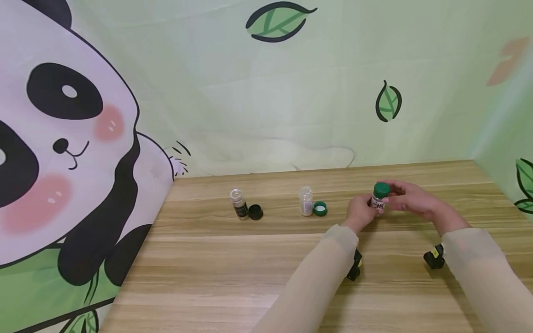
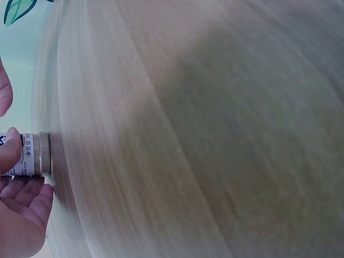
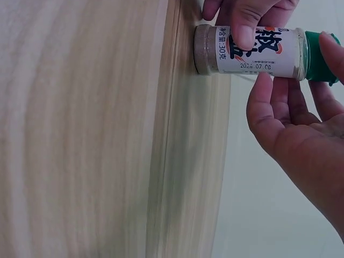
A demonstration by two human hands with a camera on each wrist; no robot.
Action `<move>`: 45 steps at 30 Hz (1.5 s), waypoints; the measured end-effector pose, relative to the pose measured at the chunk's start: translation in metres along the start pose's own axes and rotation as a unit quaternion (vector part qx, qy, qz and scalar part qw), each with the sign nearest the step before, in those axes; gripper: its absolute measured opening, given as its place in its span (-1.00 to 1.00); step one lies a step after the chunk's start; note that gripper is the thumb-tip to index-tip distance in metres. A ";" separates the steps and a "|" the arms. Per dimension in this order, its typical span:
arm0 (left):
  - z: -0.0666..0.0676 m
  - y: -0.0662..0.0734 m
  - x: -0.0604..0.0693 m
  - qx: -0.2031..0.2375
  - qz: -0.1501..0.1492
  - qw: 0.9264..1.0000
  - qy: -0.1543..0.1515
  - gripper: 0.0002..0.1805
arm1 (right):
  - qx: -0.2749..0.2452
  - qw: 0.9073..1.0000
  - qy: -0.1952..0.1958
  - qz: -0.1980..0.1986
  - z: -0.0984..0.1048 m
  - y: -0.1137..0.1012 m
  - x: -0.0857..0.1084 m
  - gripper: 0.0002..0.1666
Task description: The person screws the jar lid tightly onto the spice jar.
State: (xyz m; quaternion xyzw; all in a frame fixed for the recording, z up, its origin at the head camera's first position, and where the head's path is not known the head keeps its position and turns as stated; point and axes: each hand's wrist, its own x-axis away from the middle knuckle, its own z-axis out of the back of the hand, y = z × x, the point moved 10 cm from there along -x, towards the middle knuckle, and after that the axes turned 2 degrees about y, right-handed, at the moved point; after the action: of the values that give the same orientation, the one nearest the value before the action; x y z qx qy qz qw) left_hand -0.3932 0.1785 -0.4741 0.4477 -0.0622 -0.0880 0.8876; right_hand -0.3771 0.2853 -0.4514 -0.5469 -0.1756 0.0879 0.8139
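A spice jar [image 3: 258, 51] with a white label and a green cap [image 1: 381, 190] stands upright on the wooden table, its base touching or very close to the wood. My left hand [image 1: 360, 212] grips the jar's body, the thumb lying across the label in the right wrist view. From the other side, my right hand [image 1: 412, 199] has its thumb on the green cap, with its fingers behind the cap and along the jar. Brown powder shows at the clear base of the jar. Only part of each hand appears in the left wrist view.
Left of the hands stands a clear jar [image 1: 306, 201] without a cap, a green cap [image 1: 320, 208] beside it. Farther left is another uncapped jar [image 1: 239, 204] with a dark label, next to a black cap [image 1: 256, 212]. A printed cloth wall [image 1: 266, 106] rises behind the table [image 1: 208, 263].
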 end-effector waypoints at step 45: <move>0.000 -0.001 0.001 0.009 0.008 1.000 -0.003 -0.86 | 0.027 0.993 0.117 -0.007 0.001 0.007 0.003 -0.24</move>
State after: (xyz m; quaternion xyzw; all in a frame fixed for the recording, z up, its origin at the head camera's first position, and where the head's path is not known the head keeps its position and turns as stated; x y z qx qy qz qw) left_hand -0.3925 0.1783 -0.4750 0.4550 -0.0697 -0.0815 0.8840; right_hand -0.3742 0.2894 -0.4567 -0.5299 -0.0807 0.0219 0.8439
